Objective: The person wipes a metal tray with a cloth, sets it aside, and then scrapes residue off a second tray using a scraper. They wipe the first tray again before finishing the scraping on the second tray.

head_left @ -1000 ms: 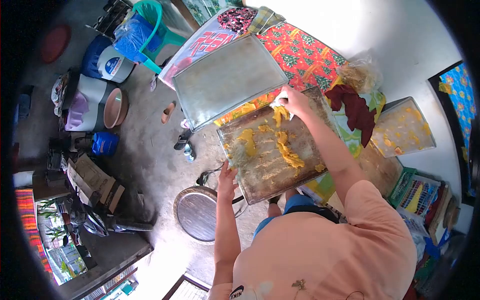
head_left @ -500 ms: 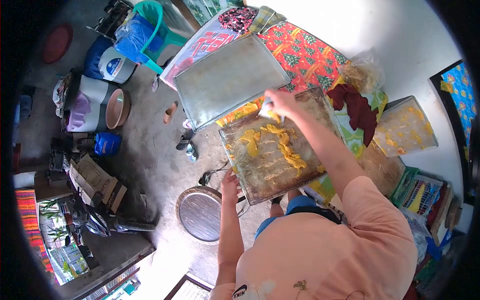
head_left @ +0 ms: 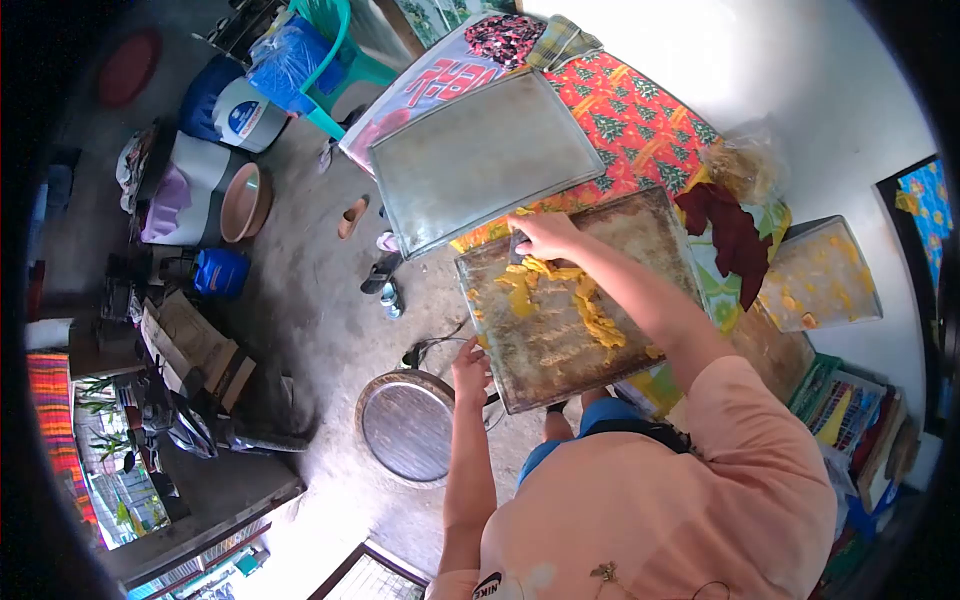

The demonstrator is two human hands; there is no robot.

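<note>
A worn brown metal tray [head_left: 640, 290] lies in front of me, with yellow paste [head_left: 590, 312] smeared in lumps across it. My right hand [head_left: 545, 236] is closed round a scraper [head_left: 517, 246] near the tray's far left part, where paste gathers beside the blade. At the tray's left edge is my left hand [head_left: 472, 370], its fingers curled against the rim. A second, bare grey tray [head_left: 485, 160] rests beyond the first one on the covered table.
Red patterned cloth [head_left: 625, 120] covers the table. At right are a dark red cloth [head_left: 728, 235], a plastic bag [head_left: 745, 165] and a paste-spotted container [head_left: 822, 275]. A round stool [head_left: 405, 428] stands on the floor at left, near slippers [head_left: 381, 272].
My right hand has moved left across the tray with the scraper, and paste is pushed together there. The whole view has shifted slightly. My left hand stays at the tray's edge.
</note>
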